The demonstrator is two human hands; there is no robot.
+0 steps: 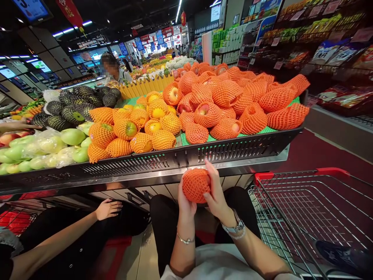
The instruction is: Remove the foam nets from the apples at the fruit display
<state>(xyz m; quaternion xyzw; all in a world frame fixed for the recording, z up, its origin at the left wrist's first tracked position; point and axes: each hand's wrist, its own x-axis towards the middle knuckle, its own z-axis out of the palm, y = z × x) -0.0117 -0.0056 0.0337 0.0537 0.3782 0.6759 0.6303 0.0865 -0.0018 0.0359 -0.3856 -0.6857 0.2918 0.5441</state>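
Both of my hands hold one fruit wrapped in an orange foam net [196, 185] just below the front edge of the produce stand [186, 155]. My left hand [185, 205] cups it from beneath and the left. My right hand [216, 194] wraps its right side, fingers curled around it; a watch sits on that wrist. The fruit itself is hidden by the net.
The stand carries netted apples [221, 105], netted yellow fruit [136, 128], green apples [43, 149] and dark netted fruit [72, 105]. A wire shopping cart [314, 210] stands at my right. Another person's arm and hand [107, 209] reach in at lower left. A person [112, 70] stands behind the stand.
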